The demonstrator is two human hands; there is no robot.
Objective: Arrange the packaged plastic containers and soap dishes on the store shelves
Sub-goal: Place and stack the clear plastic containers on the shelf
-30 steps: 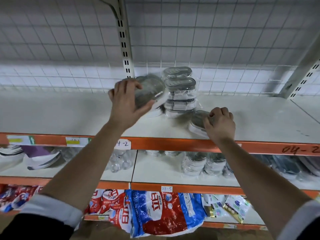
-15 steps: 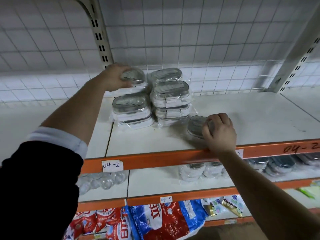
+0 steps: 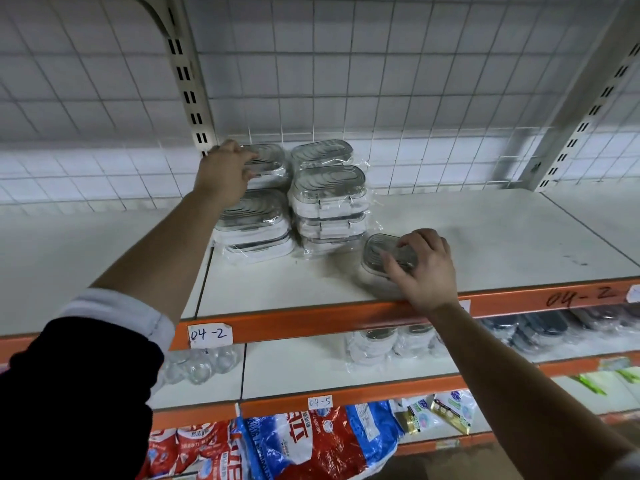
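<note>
Wrapped soap dishes with clear grey lids stand in stacks on the upper white shelf (image 3: 485, 237). My left hand (image 3: 227, 171) grips the top dish of the rear left stack (image 3: 268, 162), close to the wire back. A front left stack (image 3: 254, 220) and a taller right stack (image 3: 329, 199) stand beside it. Near the shelf's front edge, my right hand (image 3: 420, 268) grips a single loose dish (image 3: 375, 259) that lies apart from the stacks.
An orange shelf rail (image 3: 311, 322) carries handwritten labels. The lower shelf holds clear jars (image 3: 201, 363), more wrapped dishes (image 3: 377, 342) and dark containers (image 3: 533, 329). Red and blue bags (image 3: 294, 445) fill the bottom shelf. A slotted upright (image 3: 188, 81) rises behind my left hand.
My left hand carried a dish back and to the left and set it on the rear left stack. My right hand has stayed on the loose dish at the front.
</note>
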